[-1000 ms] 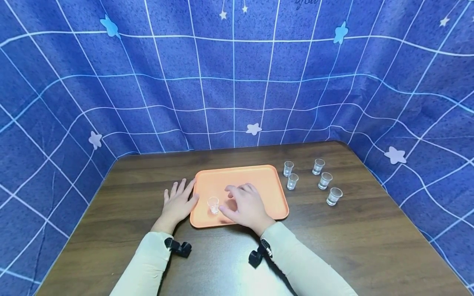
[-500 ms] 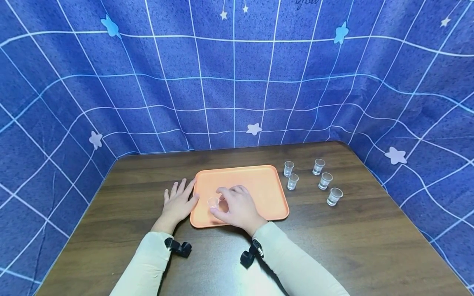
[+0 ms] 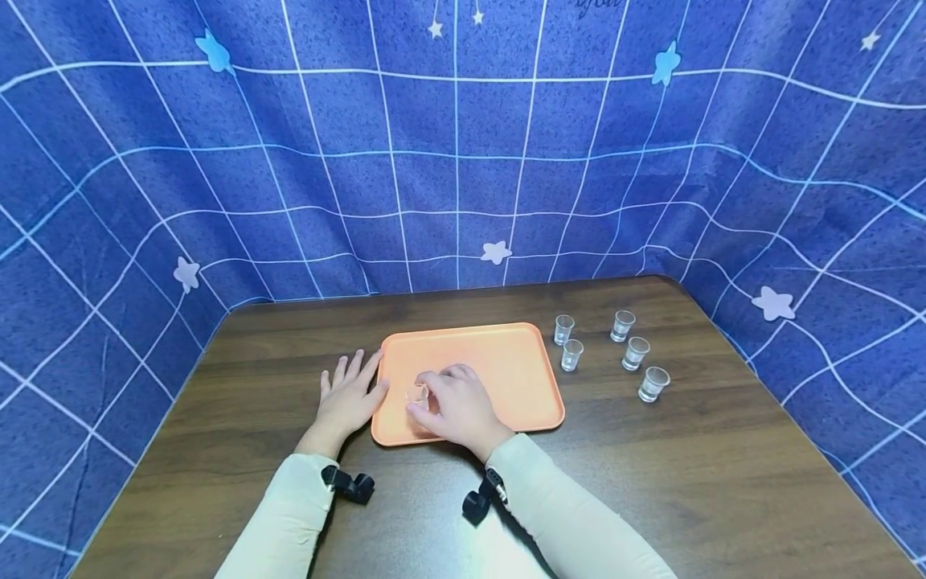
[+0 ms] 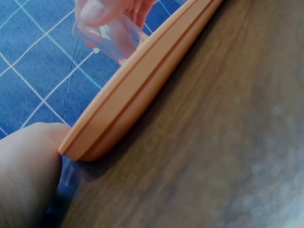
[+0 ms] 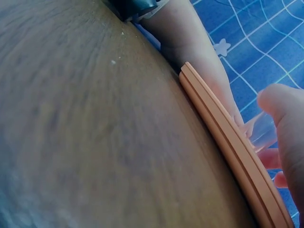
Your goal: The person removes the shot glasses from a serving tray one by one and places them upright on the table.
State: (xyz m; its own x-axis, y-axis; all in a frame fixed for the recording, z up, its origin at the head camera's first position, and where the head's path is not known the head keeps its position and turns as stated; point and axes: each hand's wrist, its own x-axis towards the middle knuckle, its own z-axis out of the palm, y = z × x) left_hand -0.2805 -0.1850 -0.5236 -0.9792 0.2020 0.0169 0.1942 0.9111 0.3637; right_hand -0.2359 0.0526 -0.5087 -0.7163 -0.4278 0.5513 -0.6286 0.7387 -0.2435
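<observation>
A small clear shot glass (image 3: 415,395) stands in the left part of an orange tray (image 3: 510,366). My right hand (image 3: 461,408) holds it from the right, thumb on the near side and fingers curled round the far side. In the left wrist view, the right thumb overlaps the wall of the glass (image 4: 108,42). The right wrist view shows the glass (image 5: 264,132) between thumb and fingers, its base hidden behind the tray's edge. With fingers spread, my left hand (image 3: 349,402) lies at the tray's left side, thumb and index fingertip at the rim.
Several more shot glasses stand on the brown wooden table (image 3: 694,450) right of the tray, the nearest glass (image 3: 653,386) closest to the front. A blue star-patterned curtain (image 3: 463,185) hangs behind the table and along both sides.
My right hand has moved left over the tray and its thumb and fingers have come round the shot glass. The left hand and the tray have stayed in place.
</observation>
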